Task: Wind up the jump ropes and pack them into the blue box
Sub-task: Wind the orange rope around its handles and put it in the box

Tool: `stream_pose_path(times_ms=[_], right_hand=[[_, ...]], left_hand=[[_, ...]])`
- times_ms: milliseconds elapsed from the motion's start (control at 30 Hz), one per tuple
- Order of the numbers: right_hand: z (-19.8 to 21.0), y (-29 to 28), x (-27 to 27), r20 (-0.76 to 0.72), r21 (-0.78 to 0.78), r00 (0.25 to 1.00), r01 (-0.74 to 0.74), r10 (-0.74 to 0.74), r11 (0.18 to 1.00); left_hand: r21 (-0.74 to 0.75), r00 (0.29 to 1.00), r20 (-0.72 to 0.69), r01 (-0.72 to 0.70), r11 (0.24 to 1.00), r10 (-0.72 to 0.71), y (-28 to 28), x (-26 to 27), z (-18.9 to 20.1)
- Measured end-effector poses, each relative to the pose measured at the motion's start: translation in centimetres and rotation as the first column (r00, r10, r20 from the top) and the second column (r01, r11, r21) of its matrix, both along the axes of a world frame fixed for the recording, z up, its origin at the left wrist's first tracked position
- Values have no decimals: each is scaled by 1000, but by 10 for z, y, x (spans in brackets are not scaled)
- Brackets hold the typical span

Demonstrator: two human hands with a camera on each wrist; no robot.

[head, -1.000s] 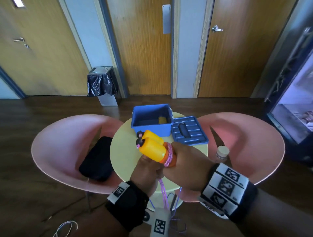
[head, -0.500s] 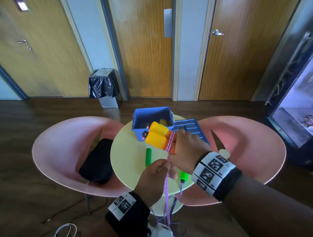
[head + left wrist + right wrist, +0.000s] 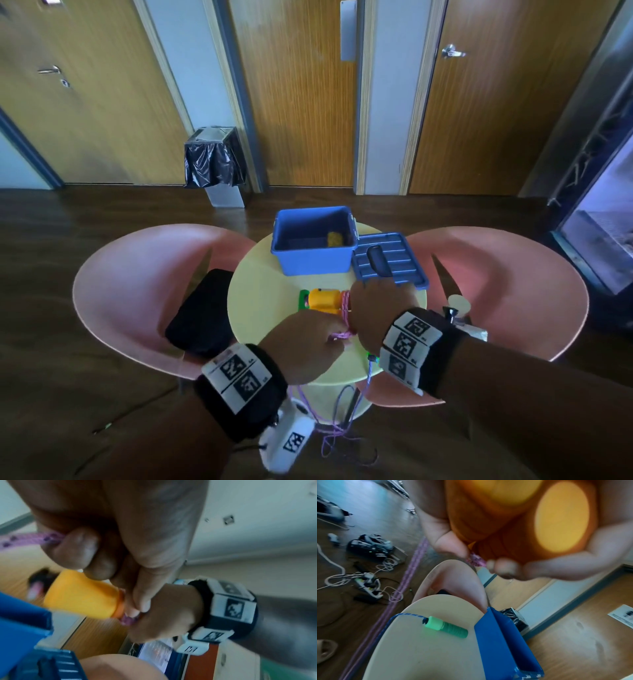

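The blue box stands on a pale yellow round table, with something yellow inside it. Just right of the box lies a ribbed blue lid. Near the box's front are yellow-orange handles wound with pink-purple patterned rope, and a green handle on a blue-and-white flecked cord. Pink chairs flank the table. Black wristbands carry black-and-white square markers.

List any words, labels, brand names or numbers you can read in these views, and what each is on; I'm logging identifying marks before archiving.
No readable text in any view.
Left wristband: black-and-white square code markers, tiny print beside them too small to read.
Right wristband: the same kind of markers, no legible words.
Paper sheet on the floor: print blurred, unreadable.
Blue box and blue lid: no label visible.
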State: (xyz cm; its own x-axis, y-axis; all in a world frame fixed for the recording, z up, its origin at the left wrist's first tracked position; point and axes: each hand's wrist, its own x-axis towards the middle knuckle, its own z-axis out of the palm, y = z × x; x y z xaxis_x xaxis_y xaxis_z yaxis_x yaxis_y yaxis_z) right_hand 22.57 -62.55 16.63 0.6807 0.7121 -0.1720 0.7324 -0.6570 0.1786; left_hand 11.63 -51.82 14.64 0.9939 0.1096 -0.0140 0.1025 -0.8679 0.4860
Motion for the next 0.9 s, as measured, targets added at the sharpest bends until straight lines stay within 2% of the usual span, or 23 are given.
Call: stream_pose_path(times_ms=[133, 233, 433, 533, 700, 900], right_hand=[[-4, -7, -7, -78, -73, 988, -139, 133, 988], [1, -12, -6, -149, -101, 964, -236, 220, 966], [26, -26, -4, -197, -134, 932, -334, 305, 933], [35, -32, -5, -178, -142, 930, -348, 322, 927], [42, -38, -4, -178, -106, 912, -391, 369, 914], [40, -49, 3, -249, -63, 928, -302, 279, 951]], left_hand=[[220, 995, 13, 95, 971, -100, 8, 6, 13], [273, 984, 89, 125, 954, -155, 15, 6, 14], [-15, 962, 154, 232, 973, -227, 20, 12, 9], [-134, 964, 184, 220, 966, -194, 19, 15, 8], [-205, 987, 53, 159, 966, -151, 19, 17, 9], [-299, 992, 11, 124, 946, -126, 21, 17, 16]])
